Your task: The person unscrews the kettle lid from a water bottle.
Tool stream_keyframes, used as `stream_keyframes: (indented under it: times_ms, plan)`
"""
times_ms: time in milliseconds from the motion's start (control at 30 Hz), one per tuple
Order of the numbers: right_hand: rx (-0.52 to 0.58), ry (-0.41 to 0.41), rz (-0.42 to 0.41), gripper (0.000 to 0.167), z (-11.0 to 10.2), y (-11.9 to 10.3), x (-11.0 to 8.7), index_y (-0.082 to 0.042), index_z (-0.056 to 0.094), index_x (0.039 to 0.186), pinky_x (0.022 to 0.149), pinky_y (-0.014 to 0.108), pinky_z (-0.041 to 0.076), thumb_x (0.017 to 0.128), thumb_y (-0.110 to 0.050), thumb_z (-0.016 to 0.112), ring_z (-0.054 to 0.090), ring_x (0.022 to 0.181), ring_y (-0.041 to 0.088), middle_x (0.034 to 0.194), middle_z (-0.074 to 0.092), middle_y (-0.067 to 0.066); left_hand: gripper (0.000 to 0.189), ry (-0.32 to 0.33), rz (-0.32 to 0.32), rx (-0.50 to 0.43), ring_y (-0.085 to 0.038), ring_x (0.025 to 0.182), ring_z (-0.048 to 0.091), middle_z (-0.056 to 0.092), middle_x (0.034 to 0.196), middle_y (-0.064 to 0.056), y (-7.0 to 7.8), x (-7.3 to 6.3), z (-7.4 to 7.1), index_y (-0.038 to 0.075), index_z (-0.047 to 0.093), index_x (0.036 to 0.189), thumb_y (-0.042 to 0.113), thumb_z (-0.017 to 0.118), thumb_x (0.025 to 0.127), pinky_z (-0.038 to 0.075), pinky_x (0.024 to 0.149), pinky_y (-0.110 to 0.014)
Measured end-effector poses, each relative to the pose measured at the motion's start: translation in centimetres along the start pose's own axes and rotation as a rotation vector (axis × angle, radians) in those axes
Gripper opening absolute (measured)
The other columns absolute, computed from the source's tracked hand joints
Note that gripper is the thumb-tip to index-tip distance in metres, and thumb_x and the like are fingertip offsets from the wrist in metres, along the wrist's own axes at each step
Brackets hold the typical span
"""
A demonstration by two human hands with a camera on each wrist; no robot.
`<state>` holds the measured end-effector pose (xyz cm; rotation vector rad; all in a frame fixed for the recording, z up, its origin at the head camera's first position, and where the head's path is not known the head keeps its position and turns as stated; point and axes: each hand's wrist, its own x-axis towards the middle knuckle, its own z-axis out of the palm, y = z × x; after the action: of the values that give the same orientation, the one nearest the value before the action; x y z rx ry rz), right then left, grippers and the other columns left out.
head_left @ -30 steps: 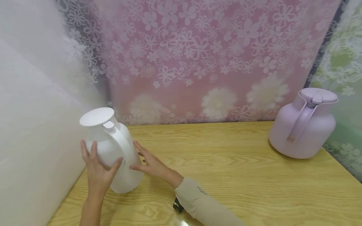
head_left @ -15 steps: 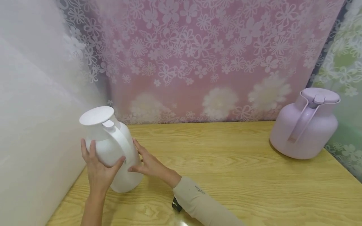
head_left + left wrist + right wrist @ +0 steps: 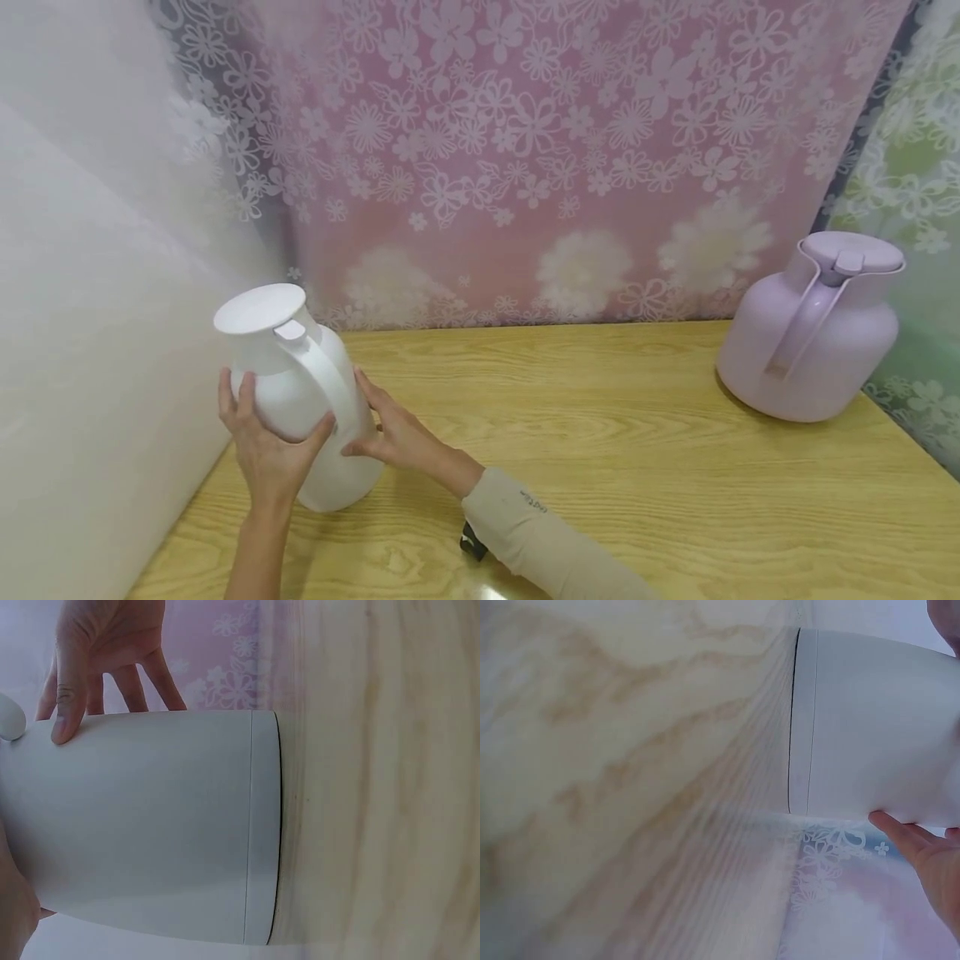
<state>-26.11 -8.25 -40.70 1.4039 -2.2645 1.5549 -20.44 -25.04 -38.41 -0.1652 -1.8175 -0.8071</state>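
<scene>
1. Cupping the white vacuum jug (image 3: 288, 400) from both sides, the left hand (image 3: 273, 454) and right hand (image 3: 397, 437) grasp its body with thumbs towards the near face; the jug stands upright on the left part of the wood-grain table (image 3: 562, 467).
2. The smooth body could slip or spin if pressure became uneven, since neither hand wraps the handle (image 3: 326, 379).
3. A push high up, near the lid (image 3: 260, 308), would probably tip it more readily than one near the base.
4. Leftward room looks tight: the white wall (image 3: 97, 333) rises close to that side, so the left knuckles could knock it.
5. The pink floral backdrop (image 3: 525, 167) bounds the back edge.
6. Rightward, a broad stretch of tabletop reaches the lilac jug (image 3: 840, 358), itself near the right edge.
</scene>
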Motion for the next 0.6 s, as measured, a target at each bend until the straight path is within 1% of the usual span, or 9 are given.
stream_keyframes:
  times_ms: [133, 300, 433, 600]
  plan:
    - [0.011, 0.010, 0.022, 0.101, -0.2, 0.1, -0.2, -0.017, 0.001, 0.149, 0.082, 0.022, 0.045, 0.078, -0.018, 0.073, 0.036, 0.125, 0.020, 0.150, 0.014, 0.006, 0.094, 0.023, 0.000, -0.023, -0.036, 0.124, 0.031, 0.016, 0.148, -0.011, 0.2, -0.2, 0.4, 0.011, 0.030, 0.135, 0.061, 0.069, 0.064, 0.039, 0.076, -0.065]
    - [0.019, 0.030, 0.027, 0.099, -0.4, 0.1, -0.6, -0.012, 0.005, 0.149, 0.082, 0.022, 0.045, 0.078, -0.017, 0.074, 0.038, 0.124, 0.020, 0.149, 0.018, 0.007, 0.094, 0.063, 0.029, -0.025, -0.038, 0.120, 0.036, 0.022, 0.146, -0.013, 0.3, -0.3, 0.9, 0.009, 0.035, 0.132, 0.062, 0.070, 0.063, 0.040, 0.076, -0.065]
    - [0.014, 0.057, 0.036, 0.100, -0.9, -0.2, -1.0, -0.013, 0.006, 0.149, 0.082, 0.022, 0.045, 0.077, -0.016, 0.075, 0.038, 0.124, 0.020, 0.149, 0.020, 0.008, 0.094, 0.062, 0.044, -0.059, -0.039, 0.120, 0.035, 0.024, 0.145, -0.013, 0.6, -0.2, 1.4, 0.007, 0.037, 0.132, 0.060, 0.071, 0.063, 0.039, 0.080, -0.062]
    - [-0.010, 0.076, 0.046, 0.100, -1.4, -0.5, -1.6, -0.016, 0.005, 0.149, 0.083, 0.023, 0.045, 0.077, -0.018, 0.075, 0.037, 0.125, 0.020, 0.148, 0.021, 0.009, 0.094, 0.059, 0.055, -0.100, -0.039, 0.120, 0.035, 0.024, 0.144, -0.015, 1.0, -0.1, 1.9, 0.005, 0.037, 0.131, 0.058, 0.073, 0.063, 0.039, 0.081, -0.058]
